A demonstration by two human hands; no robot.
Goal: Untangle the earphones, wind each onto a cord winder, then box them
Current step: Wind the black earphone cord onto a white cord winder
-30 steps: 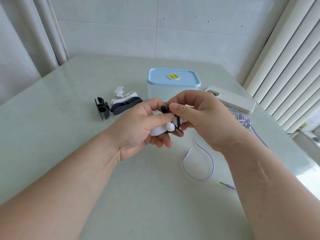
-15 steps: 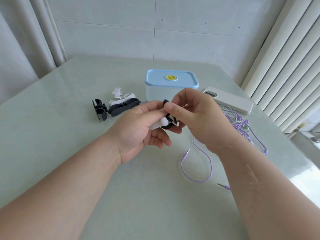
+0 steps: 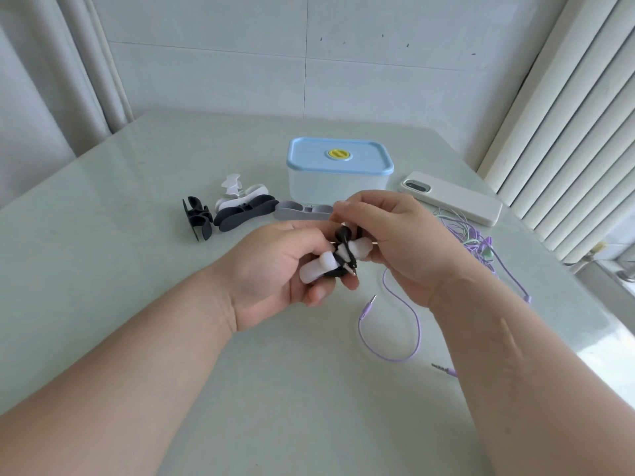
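Note:
My left hand [image 3: 275, 269] grips a white cord winder [image 3: 316, 271] with a black earphone [image 3: 343, 250] wound round its middle; the plug tip sticks out below. My right hand [image 3: 395, 242] pinches the winder's other end and the black cord from above. A tangle of purple and pale green earphones [image 3: 476, 245] lies on the table to the right, its purple cord [image 3: 395, 348] looping toward me. Spare winders, black [image 3: 197, 218], white [image 3: 237, 194], dark grey [image 3: 245, 213] and light grey [image 3: 302, 213], lie to the left behind my hands. The clear box with a blue lid [image 3: 338, 170] stands behind, lid on.
A white phone [image 3: 450, 197] lies right of the box near the table's right edge. The pale green table [image 3: 103, 269] meets a tiled wall at the back, with a curtain at the left and vertical blinds at the right.
Both hands have dropped slightly toward me with the winder. My right hand's fingers have shifted from the winder's middle to its far end.

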